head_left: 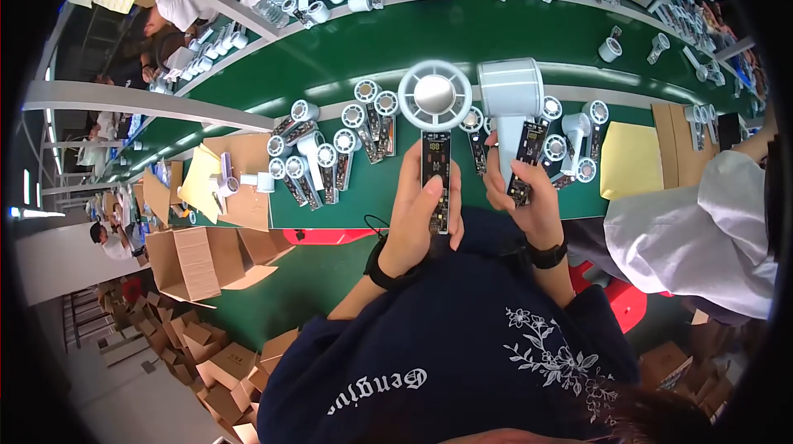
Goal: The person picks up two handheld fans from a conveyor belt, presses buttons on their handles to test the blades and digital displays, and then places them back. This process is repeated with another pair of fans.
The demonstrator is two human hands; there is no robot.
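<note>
Upright in my left hand (409, 225) is a pale blue handheld fan (435, 97), its round grille facing me. A dark circuit board runs bare down its handle, with my thumb pressed on it. My right hand (538, 208) grips a second handheld fan (510, 89), whose head is turned sideways, so its side wall shows. Its handle and a circuit board beside it lie between my fingers; whether that board belongs to this fan I cannot tell. Both fans are held above the near edge of the green bench (380, 196).
Several unfinished fans (318, 151) lie on the bench left of my hands, and several more (570, 142) to the right. Yellow sheets (632, 159) and cardboard (248, 163) flank them. A co-worker's white sleeve (702, 233) is close at right. Open cartons (198, 262) stand at left.
</note>
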